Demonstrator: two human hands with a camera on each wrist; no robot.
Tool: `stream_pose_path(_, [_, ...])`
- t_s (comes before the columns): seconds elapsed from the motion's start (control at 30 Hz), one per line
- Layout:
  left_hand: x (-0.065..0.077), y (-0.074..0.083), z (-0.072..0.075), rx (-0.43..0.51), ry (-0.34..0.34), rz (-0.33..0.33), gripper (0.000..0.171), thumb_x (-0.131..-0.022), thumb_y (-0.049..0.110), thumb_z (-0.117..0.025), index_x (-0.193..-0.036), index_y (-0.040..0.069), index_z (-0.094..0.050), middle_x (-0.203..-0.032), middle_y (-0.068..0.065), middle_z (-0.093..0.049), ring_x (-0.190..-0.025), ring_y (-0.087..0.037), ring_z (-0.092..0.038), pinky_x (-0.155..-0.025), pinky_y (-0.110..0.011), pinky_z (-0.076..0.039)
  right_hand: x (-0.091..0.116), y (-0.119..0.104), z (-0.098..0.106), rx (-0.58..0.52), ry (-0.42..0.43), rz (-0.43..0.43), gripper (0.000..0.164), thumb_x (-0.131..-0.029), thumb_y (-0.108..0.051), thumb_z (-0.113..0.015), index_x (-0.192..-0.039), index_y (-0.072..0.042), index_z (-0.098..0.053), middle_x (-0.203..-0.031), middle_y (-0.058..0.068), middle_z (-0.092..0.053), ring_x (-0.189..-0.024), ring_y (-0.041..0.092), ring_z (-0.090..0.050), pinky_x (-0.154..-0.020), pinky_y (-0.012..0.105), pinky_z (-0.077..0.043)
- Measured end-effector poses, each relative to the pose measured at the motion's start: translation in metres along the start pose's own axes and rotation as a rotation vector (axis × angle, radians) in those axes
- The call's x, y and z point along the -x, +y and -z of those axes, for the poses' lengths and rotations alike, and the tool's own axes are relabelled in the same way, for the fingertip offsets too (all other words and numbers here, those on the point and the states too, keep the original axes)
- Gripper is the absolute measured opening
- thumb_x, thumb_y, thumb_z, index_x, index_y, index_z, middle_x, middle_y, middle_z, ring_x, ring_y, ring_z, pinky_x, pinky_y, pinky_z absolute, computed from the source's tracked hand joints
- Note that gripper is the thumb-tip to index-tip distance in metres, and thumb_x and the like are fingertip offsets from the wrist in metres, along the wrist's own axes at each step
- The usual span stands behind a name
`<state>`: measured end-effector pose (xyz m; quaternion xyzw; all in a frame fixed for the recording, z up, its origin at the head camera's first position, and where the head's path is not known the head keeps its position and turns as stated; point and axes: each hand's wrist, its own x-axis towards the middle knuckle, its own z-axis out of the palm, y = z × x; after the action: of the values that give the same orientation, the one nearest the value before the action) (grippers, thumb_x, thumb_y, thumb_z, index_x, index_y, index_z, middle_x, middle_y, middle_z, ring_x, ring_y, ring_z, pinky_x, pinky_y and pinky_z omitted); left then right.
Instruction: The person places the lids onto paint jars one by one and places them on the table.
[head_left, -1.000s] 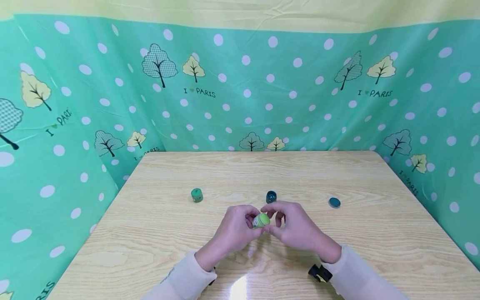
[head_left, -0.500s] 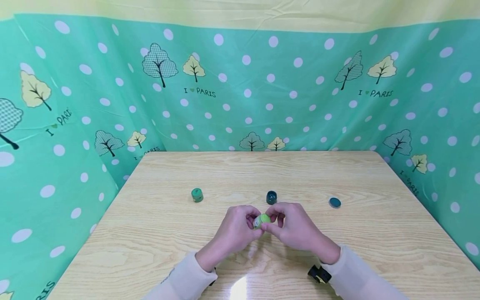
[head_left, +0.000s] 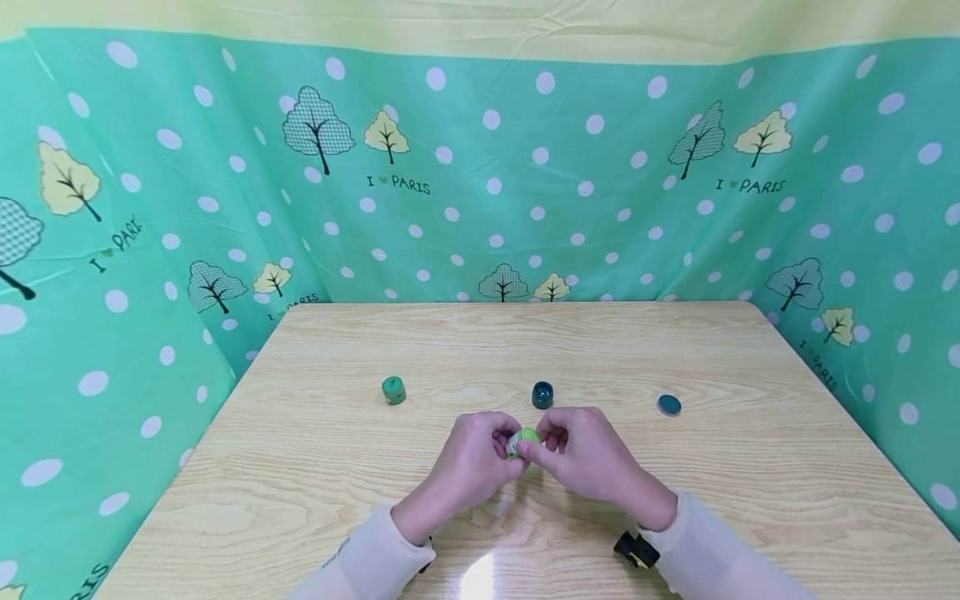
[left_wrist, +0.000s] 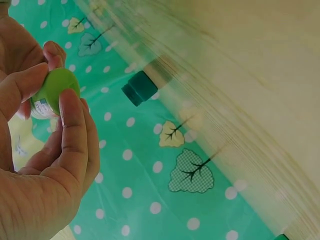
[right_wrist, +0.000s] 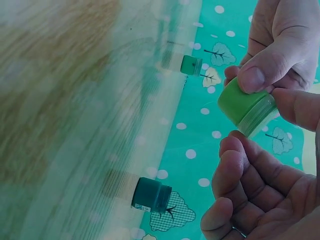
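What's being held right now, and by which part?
A round light-green plastic jar: left hand grips its body, right hand pinches its ridged end.

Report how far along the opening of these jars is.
Looks done: the dark teal jar stands open, its lid lying apart. In hand: the lime jar, held by the left hand while the right hand pinches one end. Probably left: the green jar, standing apart, apparently closed.

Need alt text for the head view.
A person's left hand and right hand hold a lime jar above a wooden table. Farther back, left to right, sit a green jar, a dark teal jar and a flat teal disc, before a polka-dot curtain.
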<state>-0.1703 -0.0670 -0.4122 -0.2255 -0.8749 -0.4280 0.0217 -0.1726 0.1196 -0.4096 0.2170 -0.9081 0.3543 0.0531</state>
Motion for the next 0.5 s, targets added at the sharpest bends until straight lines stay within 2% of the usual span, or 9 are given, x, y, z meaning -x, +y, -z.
stream_pose_path(0.13, [0.0004,0.0009,0.0012,-0.001,-0.001,0.010,0.019,-0.072,0.009,-0.079,-0.088,0.009,-0.070,-0.070,0.002,-0.062,-0.060,-0.004,-0.054,-0.053,-0.019,-0.049,0.0001,-0.0002,0.0005,0.005,0.006,-0.007,0.025,-0.081,-0.048,-0.071,-0.076,-0.025,-0.063,-0.065,-0.014,-0.054,-0.054,0.008,-0.048,-0.048,0.022,-0.042])
stream_pose_path(0.23, [0.0004,0.0012,0.0026,0.007,-0.003,0.020,0.020,-0.072,0.009,-0.079,-0.090,0.009,-0.070,-0.071,0.002,-0.063,-0.061,-0.005,-0.055,-0.054,-0.019,-0.050,0.0008,0.0000,0.0023,-0.015,0.000,-0.001,0.028,-0.079,-0.048,-0.073,-0.087,-0.021,-0.068,-0.072,-0.012,-0.057,-0.056,0.008,-0.050,-0.047,0.022,-0.042])
stream_pose_path(0.37, [0.0000,0.0012,0.0038,0.020,-0.012,0.028,0.021,-0.072,0.012,-0.081,-0.090,0.010,-0.069,-0.072,0.005,-0.062,-0.062,-0.005,-0.056,-0.055,-0.019,-0.050,0.0014,0.0004,0.0066,-0.072,-0.032,0.034,0.036,-0.078,-0.033,-0.078,-0.107,-0.014,-0.068,-0.083,-0.009,-0.060,-0.059,0.009,-0.053,-0.048,0.022,-0.044])
stream_pose_path(0.5, [-0.0002,0.0015,0.0039,0.032,-0.019,0.030,0.022,-0.072,0.013,-0.082,-0.090,0.011,-0.069,-0.074,0.007,-0.063,-0.063,-0.004,-0.057,-0.056,-0.019,-0.051,0.0009,0.0008,0.0091,-0.101,-0.057,0.087,0.035,-0.077,-0.021,-0.080,-0.110,-0.014,-0.068,-0.088,-0.009,-0.062,-0.065,0.010,-0.056,-0.052,0.023,-0.047])
